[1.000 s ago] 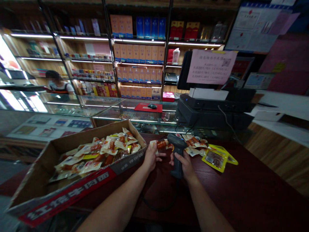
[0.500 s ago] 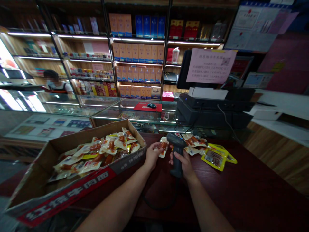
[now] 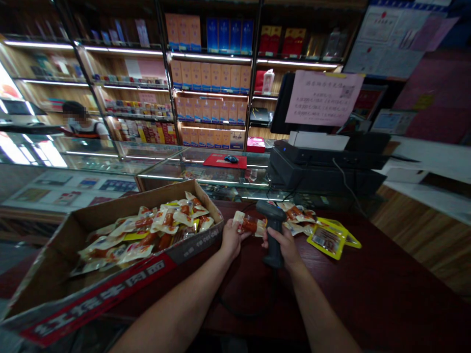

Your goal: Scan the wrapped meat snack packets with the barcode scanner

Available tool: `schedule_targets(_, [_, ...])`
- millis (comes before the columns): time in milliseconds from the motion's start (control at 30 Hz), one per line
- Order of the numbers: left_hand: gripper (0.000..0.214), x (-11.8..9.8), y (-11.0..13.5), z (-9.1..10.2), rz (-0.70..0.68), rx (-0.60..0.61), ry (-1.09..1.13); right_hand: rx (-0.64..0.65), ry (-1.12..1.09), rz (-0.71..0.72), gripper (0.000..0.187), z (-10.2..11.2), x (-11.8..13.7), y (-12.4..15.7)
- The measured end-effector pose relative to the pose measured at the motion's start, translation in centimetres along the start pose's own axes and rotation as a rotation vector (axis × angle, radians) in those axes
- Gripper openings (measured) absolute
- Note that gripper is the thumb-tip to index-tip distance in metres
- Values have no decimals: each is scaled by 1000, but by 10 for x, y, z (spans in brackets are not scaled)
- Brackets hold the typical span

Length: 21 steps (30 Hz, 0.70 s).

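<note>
My left hand is closed on a packaged sausage, a clear and white packet with a reddish-brown sausage inside, held roughly sideways above the counter. Wrapped round the grip of a dark grey barcode scanner is my right hand. The scanner stands upright, its head just right of the packet. On the left, a cardboard box holds several similar sausage packets. More sausage packets lie behind the scanner, beside yellow-edged snack packets.
The dark red counter carries everything. A monitor with a pink notice stands behind, above a black cash drawer. A mouse lies on the glass case. A person is at the far left. The scanner's cable loops toward me.
The sausage packet in my left hand has turned from upright to sideways, with its right end now near the scanner. My right hand and the scanner have shifted slightly right.
</note>
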<state>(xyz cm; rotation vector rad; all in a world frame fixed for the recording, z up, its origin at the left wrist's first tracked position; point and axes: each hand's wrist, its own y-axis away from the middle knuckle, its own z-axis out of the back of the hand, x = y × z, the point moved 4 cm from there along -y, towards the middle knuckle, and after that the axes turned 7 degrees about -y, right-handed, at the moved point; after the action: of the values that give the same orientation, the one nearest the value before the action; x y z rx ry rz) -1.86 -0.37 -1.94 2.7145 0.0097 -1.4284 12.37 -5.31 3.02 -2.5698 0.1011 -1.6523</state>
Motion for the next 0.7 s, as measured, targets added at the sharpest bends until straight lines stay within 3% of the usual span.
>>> schedule_targets(200, [13,1,-2,1,-30,-83,149,-59,97,32,27,20,18,10])
schedule_targets(367, [20,3,-6,1,-43,-128,212,-166,-3,1,29,42,5,20])
schedule_targets(700, [19,4,-9,1,-62,-146,231,-118,130,-68,36,42,-8,18])
